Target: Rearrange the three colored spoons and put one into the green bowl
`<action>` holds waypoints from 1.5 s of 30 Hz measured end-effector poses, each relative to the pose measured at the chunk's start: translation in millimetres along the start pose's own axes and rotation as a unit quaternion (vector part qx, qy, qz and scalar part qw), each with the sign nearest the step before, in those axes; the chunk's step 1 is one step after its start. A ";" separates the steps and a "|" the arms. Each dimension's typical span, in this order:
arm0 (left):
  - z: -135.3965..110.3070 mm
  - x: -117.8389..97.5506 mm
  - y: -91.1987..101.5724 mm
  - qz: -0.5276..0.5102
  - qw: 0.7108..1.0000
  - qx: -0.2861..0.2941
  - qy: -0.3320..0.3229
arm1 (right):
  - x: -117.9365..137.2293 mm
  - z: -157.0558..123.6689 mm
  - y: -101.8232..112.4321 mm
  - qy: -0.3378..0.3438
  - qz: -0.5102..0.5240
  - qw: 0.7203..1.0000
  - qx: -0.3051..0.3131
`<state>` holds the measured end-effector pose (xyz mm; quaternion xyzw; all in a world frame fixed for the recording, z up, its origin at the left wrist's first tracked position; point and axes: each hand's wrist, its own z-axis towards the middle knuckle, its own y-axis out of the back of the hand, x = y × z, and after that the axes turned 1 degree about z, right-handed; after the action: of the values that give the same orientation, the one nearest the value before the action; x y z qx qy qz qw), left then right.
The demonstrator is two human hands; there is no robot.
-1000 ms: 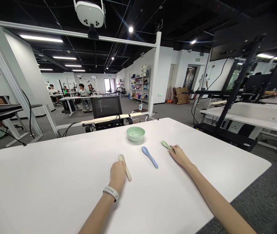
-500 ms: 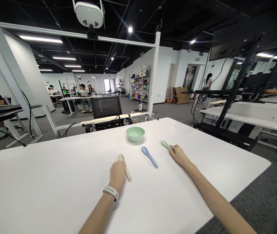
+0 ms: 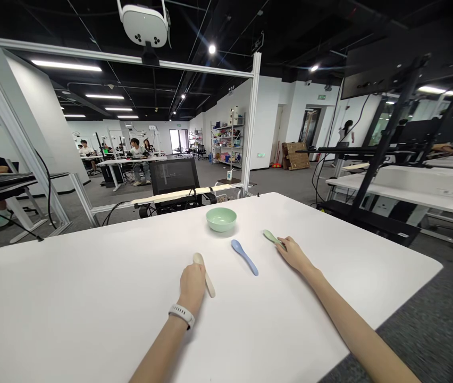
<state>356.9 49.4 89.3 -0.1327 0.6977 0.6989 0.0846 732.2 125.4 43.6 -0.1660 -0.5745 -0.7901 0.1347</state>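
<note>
On the white table [image 3: 91, 298] my left hand [image 3: 193, 283], with a white watch on its wrist, lies closed against the handle of a beige spoon [image 3: 201, 261] that rests flat. My right hand [image 3: 293, 254] is closed on the handle of a green spoon [image 3: 269, 235], whose bowl points away from me and also lies on the table. Between the two hands a blue spoon [image 3: 244, 256] lies untouched. A pale green bowl [image 3: 221, 218] stands upright a little beyond the spoons.
A metal frame [image 3: 250, 122] with a headset [image 3: 143, 24] hung on top rises behind the table. A black chair [image 3: 174, 178] stands past the far edge. Desks and a monitor stand [image 3: 386, 138] are to the right. Several people sit at far tables.
Both hands and all spoons stay where they were. Only people in the background have shifted.
</note>
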 end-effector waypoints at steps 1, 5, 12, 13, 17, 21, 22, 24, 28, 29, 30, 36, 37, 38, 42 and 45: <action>0.5 0.6 -0.5 0.001 1.000 -0.001 -0.001 | -0.2 0.2 -0.3 -0.002 -0.001 1.000 0.000; 3.4 4.2 -4.5 0.005 1.000 -0.003 -0.007 | -1.5 0.7 -1.3 -0.001 -0.004 1.000 0.005; 6.2 10.0 -8.4 0.009 0.997 -0.040 -0.058 | -2.8 0.7 -2.0 0.003 -0.009 1.000 0.003; 6.9 13.5 -6.1 0.011 0.996 -0.048 -0.070 | -3.2 0.6 -1.6 0.003 -0.010 1.000 0.001; 9.3 47.0 18.1 0.020 0.990 -0.094 -0.103 | -3.2 0.9 1.7 0.018 -0.036 0.998 -0.037; 1.5 109.2 58.5 0.040 0.983 -0.143 -0.106 | 8.3 2.1 3.6 0.060 -0.045 0.994 -0.076; -2.6 127.1 67.7 0.045 0.982 -0.152 -0.102 | 14.3 2.4 2.9 0.078 -0.036 0.994 -0.069; -11.6 164.2 80.9 0.051 0.981 -0.164 -0.086 | 29.6 3.1 0.3 0.114 -0.014 0.992 -0.041; -24.0 237.7 78.3 0.068 0.978 -0.192 -0.046 | 64.9 7.3 -8.8 0.159 0.010 0.987 0.021; -25.1 254.0 72.3 0.077 0.976 -0.197 -0.043 | 72.4 9.1 -11.4 0.163 0.011 0.986 0.034; -25.6 268.4 65.1 0.086 0.976 -0.195 -0.041 | 78.6 10.9 -14.0 0.165 0.011 0.985 0.045; -22.9 307.5 31.6 0.089 0.981 -0.174 -0.009 | 86.3 14.9 -28.3 0.164 0.000 0.984 0.074; -22.3 308.9 30.1 0.083 0.982 -0.168 0.001 | 84.6 13.9 -29.9 0.164 0.001 0.984 0.076; -21.9 310.2 29.5 0.077 0.984 -0.160 0.009 | 82.9 12.7 -31.3 0.165 0.003 0.983 0.078; -21.5 318.6 29.6 0.053 0.988 -0.146 0.017 | 79.9 8.9 -33.8 0.165 0.006 0.984 0.072; -22.4 325.8 27.8 0.037 0.987 -0.154 0.012 | 80.4 8.4 -34.2 0.164 0.009 0.984 0.066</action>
<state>40.3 4.9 17.0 -0.1263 0.5872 0.7990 0.0286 646.3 142.0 50.0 -0.0304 -0.5944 -0.7654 0.2448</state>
